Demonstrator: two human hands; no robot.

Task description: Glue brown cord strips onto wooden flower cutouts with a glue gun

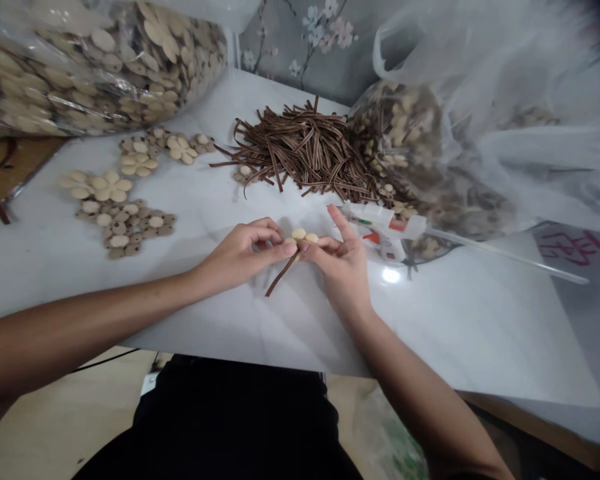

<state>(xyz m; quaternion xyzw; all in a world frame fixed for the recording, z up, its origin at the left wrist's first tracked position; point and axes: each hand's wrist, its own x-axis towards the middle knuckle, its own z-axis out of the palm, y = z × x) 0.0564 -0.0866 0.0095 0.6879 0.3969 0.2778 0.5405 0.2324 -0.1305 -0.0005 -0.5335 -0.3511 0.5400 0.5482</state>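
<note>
My left hand (253,250) and my right hand (339,257) meet over the white table, both pinching a small cream flower (299,234) between thumbs and fingers. A brown strip (282,272) hangs down to the left from the pinched spot. Its upper end is hidden by my thumbs. The index finger of my right hand points up and away from the flower. Just right of that hand lies a clear glue gun (386,223) with a long glue stick in its back.
A heap of brown strips (310,150) lies behind my hands. Cream and taupe flower pieces (125,223) are spread at left. Big plastic bags of flowers stand at the back left (95,73) and right (410,127). The table's (455,333) front edge is near my body.
</note>
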